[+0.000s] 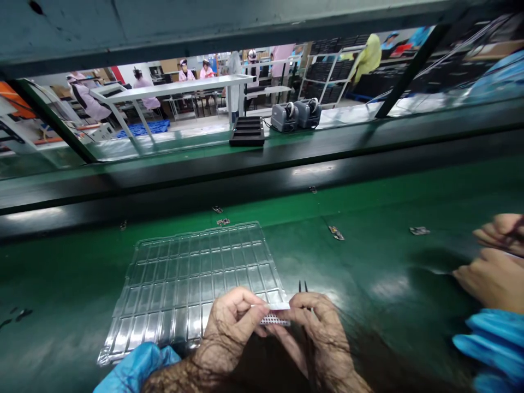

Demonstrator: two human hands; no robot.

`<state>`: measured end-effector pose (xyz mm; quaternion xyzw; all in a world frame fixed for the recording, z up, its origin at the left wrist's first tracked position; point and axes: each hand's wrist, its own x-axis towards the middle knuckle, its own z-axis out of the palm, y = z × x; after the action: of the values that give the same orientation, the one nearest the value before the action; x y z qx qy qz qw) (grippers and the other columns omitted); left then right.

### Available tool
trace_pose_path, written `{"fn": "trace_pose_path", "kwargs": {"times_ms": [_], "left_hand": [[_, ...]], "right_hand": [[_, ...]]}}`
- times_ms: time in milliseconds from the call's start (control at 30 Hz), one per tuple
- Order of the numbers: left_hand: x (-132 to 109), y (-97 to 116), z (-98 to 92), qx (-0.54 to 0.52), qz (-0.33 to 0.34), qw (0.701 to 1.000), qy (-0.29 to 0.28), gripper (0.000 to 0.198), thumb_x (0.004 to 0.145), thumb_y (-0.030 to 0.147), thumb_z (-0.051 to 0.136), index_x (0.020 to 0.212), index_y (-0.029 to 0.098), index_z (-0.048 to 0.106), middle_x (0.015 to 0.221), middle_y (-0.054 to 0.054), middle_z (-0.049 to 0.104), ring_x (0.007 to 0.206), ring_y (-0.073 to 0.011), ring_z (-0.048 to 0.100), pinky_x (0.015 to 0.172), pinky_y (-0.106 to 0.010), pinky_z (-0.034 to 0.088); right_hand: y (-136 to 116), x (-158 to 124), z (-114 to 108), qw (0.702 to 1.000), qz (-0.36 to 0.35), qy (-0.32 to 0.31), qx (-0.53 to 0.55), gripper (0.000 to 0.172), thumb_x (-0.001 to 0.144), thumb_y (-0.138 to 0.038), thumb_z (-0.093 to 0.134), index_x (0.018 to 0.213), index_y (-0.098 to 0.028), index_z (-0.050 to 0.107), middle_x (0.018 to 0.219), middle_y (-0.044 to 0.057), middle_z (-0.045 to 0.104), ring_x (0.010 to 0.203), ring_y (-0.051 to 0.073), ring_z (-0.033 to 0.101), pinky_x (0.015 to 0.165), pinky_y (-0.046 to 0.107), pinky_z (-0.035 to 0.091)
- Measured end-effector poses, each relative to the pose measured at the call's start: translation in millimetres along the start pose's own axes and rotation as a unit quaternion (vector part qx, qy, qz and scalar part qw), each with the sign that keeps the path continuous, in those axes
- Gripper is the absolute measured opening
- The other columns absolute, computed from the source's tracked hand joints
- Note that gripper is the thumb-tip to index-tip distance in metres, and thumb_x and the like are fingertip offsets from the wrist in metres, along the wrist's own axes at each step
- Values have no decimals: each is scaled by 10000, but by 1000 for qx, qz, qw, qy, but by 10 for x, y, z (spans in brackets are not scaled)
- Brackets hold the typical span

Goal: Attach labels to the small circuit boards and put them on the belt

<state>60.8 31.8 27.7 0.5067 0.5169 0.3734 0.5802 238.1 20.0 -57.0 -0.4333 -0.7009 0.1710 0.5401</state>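
Note:
My left hand [231,327] pinches one end of a small white strip [280,307] with a dotted piece [275,320] just beneath it. Around the other end, the fingers of my right hand [321,330] are closed on the same strip. Dark tweezers [303,286] also sit in my right hand, with their two tips pointing away from me. A clear plastic tray [196,267] with rows of compartments lies on the green surface, partly behind my left hand. Loose hair blurs the view over both hands.
Small electronic parts lie beyond the tray and to the right, one [336,233] near the centre. Another person's hands [495,267] are at the right edge. A black tray [247,131] and two grey machines [295,114] stand at the back.

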Motion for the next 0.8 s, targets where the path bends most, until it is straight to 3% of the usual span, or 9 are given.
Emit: {"fn": "trace_pose_path", "kwargs": {"times_ms": [133, 267, 367, 467, 567, 633, 733, 800], "left_hand": [[-26, 32, 39, -32, 4, 999, -4, 267, 644, 463, 598, 674, 199, 567, 642, -2, 664, 585, -143, 619, 528, -224, 497], [-22, -37, 50, -38, 12, 999, -17, 208, 651, 443, 585, 684, 238, 563, 714, 56, 668, 603, -122, 622, 540, -230, 484], [-15, -102, 54, 1, 25, 1000, -7, 191, 687, 439, 539, 722, 254, 574, 686, 94, 658, 608, -105, 624, 527, -212, 469], [-1, -136, 45, -6, -2, 1000, -2, 205, 680, 444, 548, 743, 250, 568, 635, 95, 655, 538, -96, 619, 480, -195, 462], [22, -132, 30, -37, -22, 999, -6, 222, 647, 452, 579, 717, 242, 559, 575, 96, 643, 491, -93, 609, 449, -183, 455], [36, -115, 26, -36, -22, 999, -4, 227, 640, 455, 585, 706, 239, 561, 551, 93, 637, 489, -90, 607, 455, -181, 451], [47, -88, 31, -26, -26, 999, -3, 245, 637, 473, 579, 698, 237, 560, 520, 90, 629, 480, -88, 605, 452, -179, 442], [48, -88, 31, -21, -29, 999, -5, 257, 631, 490, 575, 687, 240, 557, 502, 94, 622, 477, -88, 607, 442, -169, 436]], "right_hand": [[-25, 53, 3, 998, 32, 39, 30, 325, 755, -312, 870, 1021, -343, 686, 797, 68, 729, 698, 221, 759, 575, 258, 672], [-55, 56, 23, 987, 89, -44, 125, 189, 885, -255, 734, 1026, -373, 690, 712, 6, 738, 542, 154, 714, 500, 164, 614], [-128, 29, 59, 961, 158, -76, 215, 130, 910, -269, 701, 976, -379, 684, 691, -17, 753, 511, 157, 711, 476, 163, 593], [-286, 14, 115, 932, 236, -46, 272, 110, 890, -381, 748, 975, -393, 679, 665, -45, 751, 526, 158, 718, 501, 174, 592], [-386, 14, 142, 921, 277, -13, 275, 230, 857, -518, 758, 1025, -379, 683, 678, -52, 755, 561, 170, 727, 537, 213, 607], [-351, 26, 124, 930, 266, -35, 252, 234, 857, -534, 743, 1015, -367, 700, 679, -48, 750, 541, 165, 705, 504, 213, 582], [-210, 59, 82, 962, 196, -73, 175, 133, 861, -486, 734, 900, -359, 726, 647, -62, 717, 486, 150, 652, 436, 201, 535], [-143, 80, 72, 977, 154, -60, 132, 115, 872, -454, 722, 830, -346, 722, 628, -66, 702, 480, 143, 648, 437, 188, 531]]}}
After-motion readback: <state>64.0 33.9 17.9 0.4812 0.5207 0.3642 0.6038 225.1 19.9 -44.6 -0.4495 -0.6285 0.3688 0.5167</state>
